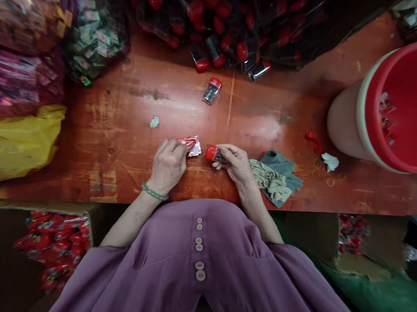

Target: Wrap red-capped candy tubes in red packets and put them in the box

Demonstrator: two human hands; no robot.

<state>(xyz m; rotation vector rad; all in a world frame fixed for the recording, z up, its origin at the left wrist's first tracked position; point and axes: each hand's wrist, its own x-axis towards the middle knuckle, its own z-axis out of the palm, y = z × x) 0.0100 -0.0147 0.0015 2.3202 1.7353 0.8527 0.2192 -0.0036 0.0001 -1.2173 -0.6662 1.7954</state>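
My left hand (pixel 168 165) rests on the red-brown table (pixel 119 123) and pinches a small red-and-silver foil packet (pixel 191 145) at its fingertips. A green bead bracelet (pixel 153 192) circles that wrist. Close to the right, my right hand (pixel 235 163) grips a small clear bottle with a red cap (pixel 213 153), the cap pointing toward the packet. The two hands sit a few centimetres apart near the table's front edge.
A pile of red-capped bottles (pixel 229 22) fills the far side; one loose bottle (pixel 212 91) lies nearer. Bags of packets (pixel 92 38) and a yellow bag (pixel 20 137) stand left. A red bucket (pixel 393 105) stands right, with rags (pixel 275 178) beside my right hand.
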